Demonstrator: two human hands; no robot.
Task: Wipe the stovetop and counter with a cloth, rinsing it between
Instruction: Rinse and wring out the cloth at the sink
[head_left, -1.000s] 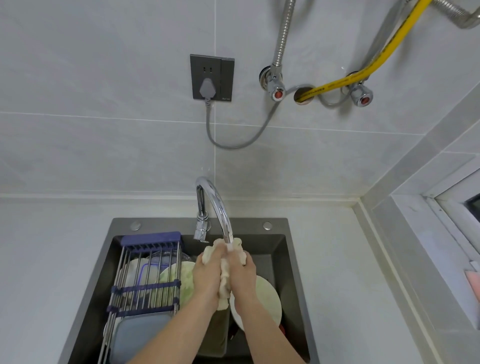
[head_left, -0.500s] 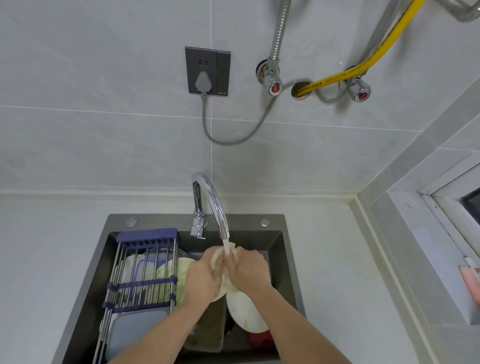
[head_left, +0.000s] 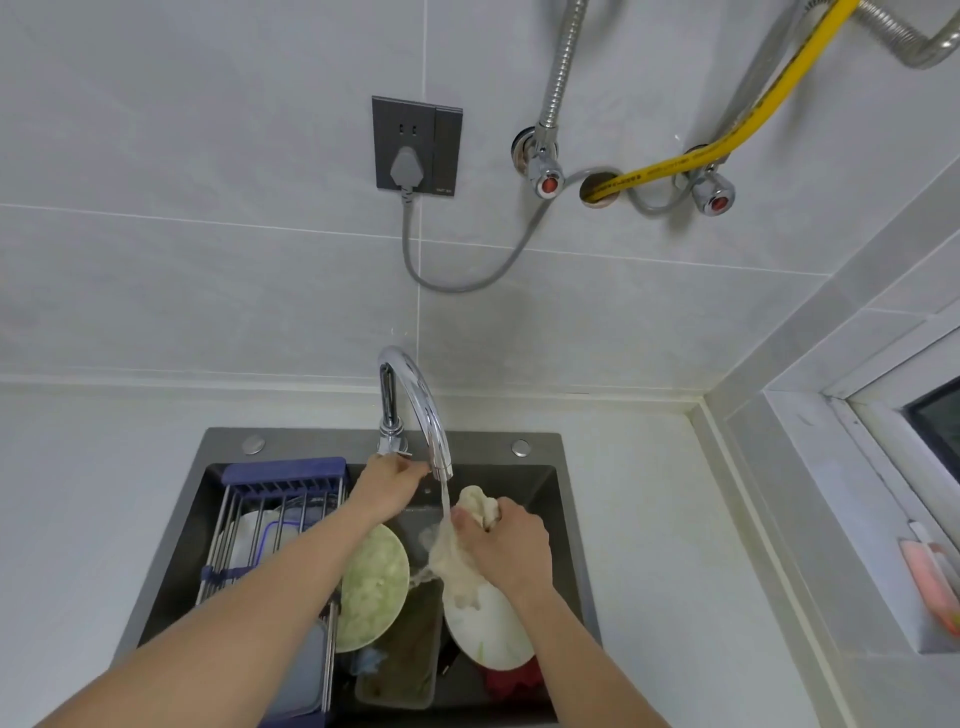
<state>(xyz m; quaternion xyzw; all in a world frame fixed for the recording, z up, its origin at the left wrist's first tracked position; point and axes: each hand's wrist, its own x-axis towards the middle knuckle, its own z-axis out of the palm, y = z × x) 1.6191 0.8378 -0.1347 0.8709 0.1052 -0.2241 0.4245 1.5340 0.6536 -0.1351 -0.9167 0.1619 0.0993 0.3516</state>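
A dark wall socket (head_left: 417, 144) with a grey plug is mounted on pale tiles, a yellow corrugated hose (head_left: 727, 132) is run beside two chrome valves, and a blue-ended wire rack (head_left: 270, 525) is laid across dishes.

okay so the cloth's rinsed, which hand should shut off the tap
Left, probably. The left hand is already up at the base of the faucet, apparently touching its handle, and carries nothing. The right hand grips the wet cloth beside the running stream.
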